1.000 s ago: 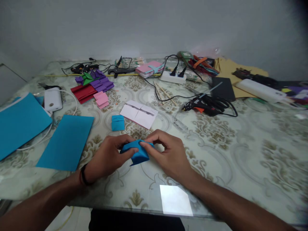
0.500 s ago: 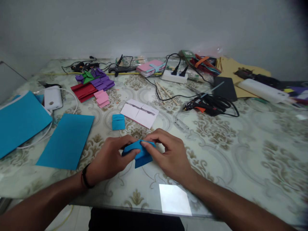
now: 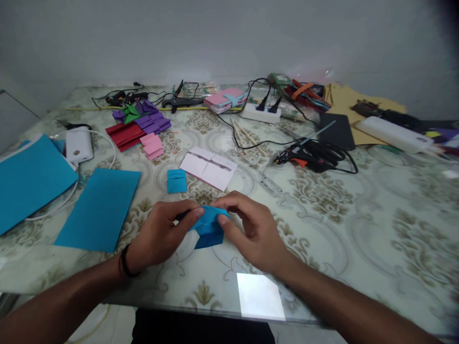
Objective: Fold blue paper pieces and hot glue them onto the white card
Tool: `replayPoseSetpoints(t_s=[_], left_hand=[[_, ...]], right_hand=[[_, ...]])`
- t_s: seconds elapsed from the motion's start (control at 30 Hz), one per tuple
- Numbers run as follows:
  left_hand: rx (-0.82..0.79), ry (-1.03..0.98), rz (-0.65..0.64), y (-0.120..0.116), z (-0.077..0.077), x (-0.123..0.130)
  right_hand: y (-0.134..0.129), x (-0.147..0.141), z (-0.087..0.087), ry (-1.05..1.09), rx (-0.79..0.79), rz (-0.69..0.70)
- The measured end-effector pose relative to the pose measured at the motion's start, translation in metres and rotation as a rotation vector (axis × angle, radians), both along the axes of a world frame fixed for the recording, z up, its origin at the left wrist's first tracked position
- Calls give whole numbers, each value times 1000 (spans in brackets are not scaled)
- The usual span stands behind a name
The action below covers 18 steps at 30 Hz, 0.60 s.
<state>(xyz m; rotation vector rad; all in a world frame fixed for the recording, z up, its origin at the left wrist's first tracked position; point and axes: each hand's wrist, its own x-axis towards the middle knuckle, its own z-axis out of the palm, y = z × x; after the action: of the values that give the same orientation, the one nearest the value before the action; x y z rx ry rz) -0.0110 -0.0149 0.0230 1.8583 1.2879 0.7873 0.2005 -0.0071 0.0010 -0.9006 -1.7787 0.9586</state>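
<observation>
Left hand point(image 3: 168, 231) and right hand point(image 3: 253, 231) meet near the front middle of a table, pinching a piece of folded blue paper point(image 3: 210, 228) between thumbs and fingers, one hand at each side. The paper is held tilted above the tabletop, its darker lower flap hanging toward the person; whether it touches the surface is unclear.

The step in hand appears to be folding or creasing. A clean fold would call for lined-up edges and even pressure from both thumbs.

Just beyond the hands lie a small blue folded square point(image 3: 177, 181) and a white folded paper point(image 3: 208, 168) with grey bands. To the left are a flat blue sheet point(image 3: 100, 210) and a larger blue stack point(image 3: 36, 177). Farther back sit red folded paper point(image 3: 124, 135), purple folded paper point(image 3: 155, 125) and a pink folded piece point(image 3: 152, 145). To the right, a black glue gun point(image 3: 297, 154) lies near a clear ruler point(image 3: 270, 183), with a white power strip point(image 3: 260, 114) behind.

The glossy table point(image 3: 358, 253) has a pale, brown-toned floral pattern and runs back to a plain grey wall point(image 3: 215, 43).
</observation>
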Motion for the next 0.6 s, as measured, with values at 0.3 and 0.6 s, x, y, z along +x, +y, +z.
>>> replayPoseSetpoints(t_s=[0.3,0.6], left_hand=[[-214,-340,-72,2,3,-2],[22,-127,-148,-4,4,1]], right_hand=[[1,1,-3,92,26,70],[2,-2,2,68,206,37]])
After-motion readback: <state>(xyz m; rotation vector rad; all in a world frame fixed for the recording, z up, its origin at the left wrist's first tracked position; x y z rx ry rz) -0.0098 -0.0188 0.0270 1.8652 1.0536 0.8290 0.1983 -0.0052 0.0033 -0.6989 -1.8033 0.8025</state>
